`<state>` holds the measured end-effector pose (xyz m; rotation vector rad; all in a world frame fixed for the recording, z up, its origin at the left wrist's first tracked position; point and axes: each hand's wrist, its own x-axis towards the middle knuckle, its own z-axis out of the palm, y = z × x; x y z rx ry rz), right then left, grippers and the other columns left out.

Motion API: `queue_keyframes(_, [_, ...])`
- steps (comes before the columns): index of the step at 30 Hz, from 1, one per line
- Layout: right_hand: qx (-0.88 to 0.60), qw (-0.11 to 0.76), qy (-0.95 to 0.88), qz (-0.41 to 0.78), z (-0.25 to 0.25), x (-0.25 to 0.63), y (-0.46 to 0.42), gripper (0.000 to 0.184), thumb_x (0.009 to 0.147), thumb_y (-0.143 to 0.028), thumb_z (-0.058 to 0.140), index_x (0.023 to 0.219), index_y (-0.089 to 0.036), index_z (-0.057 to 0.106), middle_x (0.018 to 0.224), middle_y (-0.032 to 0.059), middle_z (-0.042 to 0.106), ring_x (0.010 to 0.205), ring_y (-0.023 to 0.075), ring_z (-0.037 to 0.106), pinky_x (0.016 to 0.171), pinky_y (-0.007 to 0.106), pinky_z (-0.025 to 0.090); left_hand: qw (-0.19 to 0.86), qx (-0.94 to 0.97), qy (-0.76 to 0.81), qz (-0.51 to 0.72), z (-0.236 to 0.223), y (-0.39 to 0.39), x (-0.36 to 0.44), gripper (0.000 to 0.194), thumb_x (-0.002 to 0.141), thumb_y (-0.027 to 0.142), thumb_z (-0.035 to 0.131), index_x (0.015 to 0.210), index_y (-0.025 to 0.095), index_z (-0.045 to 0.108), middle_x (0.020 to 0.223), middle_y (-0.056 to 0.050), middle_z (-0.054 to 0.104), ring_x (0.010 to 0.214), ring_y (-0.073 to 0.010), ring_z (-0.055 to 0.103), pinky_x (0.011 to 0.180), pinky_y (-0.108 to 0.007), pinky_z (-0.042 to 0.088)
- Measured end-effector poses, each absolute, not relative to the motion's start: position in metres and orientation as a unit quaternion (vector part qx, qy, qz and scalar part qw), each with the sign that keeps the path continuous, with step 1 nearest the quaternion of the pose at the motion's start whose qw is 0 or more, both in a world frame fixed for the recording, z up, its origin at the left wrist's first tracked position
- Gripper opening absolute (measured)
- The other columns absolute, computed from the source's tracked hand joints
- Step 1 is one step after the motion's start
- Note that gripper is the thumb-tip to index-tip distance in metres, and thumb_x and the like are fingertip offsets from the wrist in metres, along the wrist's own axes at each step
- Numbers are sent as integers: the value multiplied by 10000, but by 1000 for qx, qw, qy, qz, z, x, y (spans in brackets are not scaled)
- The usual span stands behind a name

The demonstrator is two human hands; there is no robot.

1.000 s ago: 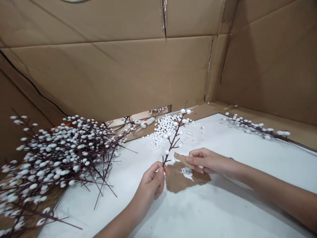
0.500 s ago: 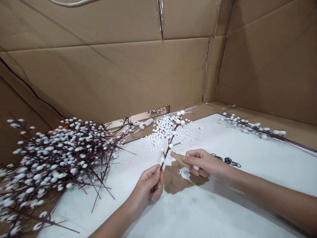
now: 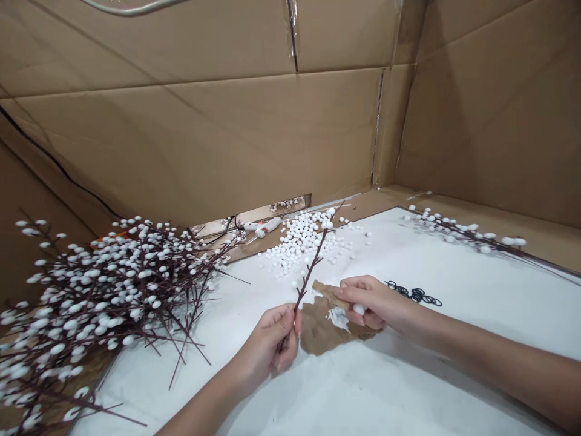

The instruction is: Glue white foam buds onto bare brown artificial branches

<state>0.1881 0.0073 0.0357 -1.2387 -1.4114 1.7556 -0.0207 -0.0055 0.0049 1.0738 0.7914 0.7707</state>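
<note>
My left hand (image 3: 275,333) is closed around the lower end of a dark brown twig (image 3: 309,274) that slants up and to the right. White balls show along the twig, mainly near its tip. Between thumb and fingers, my right hand (image 3: 370,303) grips a torn strip of cardboard (image 3: 330,290), its end close beside the twig. One white ball (image 3: 359,309) is tucked in the same hand's lower fingers. Beneath the strip lies a brown cardboard piece (image 3: 318,333) with a smear of white paste (image 3: 338,318) on it.
To the left rises a big pile of white-berried twigs (image 3: 131,278). Loose white balls (image 3: 295,242) are scattered behind my hands, near a white glue gun (image 3: 267,226). Black rings (image 3: 415,294) lie right of centre. Another berried twig (image 3: 467,230) rests by the cardboard wall (image 3: 204,139).
The twig has turned in my left hand, so its bare side branches show more and fewer white balls stand out along it. My right hand has hardly moved.
</note>
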Motion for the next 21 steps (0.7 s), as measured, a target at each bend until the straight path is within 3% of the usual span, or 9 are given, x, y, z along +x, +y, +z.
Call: queue_keyframes(21, [-447, 288, -532, 658, 42, 188, 2, 406, 726, -512, 567, 600, -194, 349, 461, -74, 429, 334, 15, 164, 373, 220, 54, 690, 531, 366, 329, 7, -7, -19, 353, 825, 513, 418, 713, 182, 469, 305, 76, 414, 268, -47, 203, 311, -177, 104])
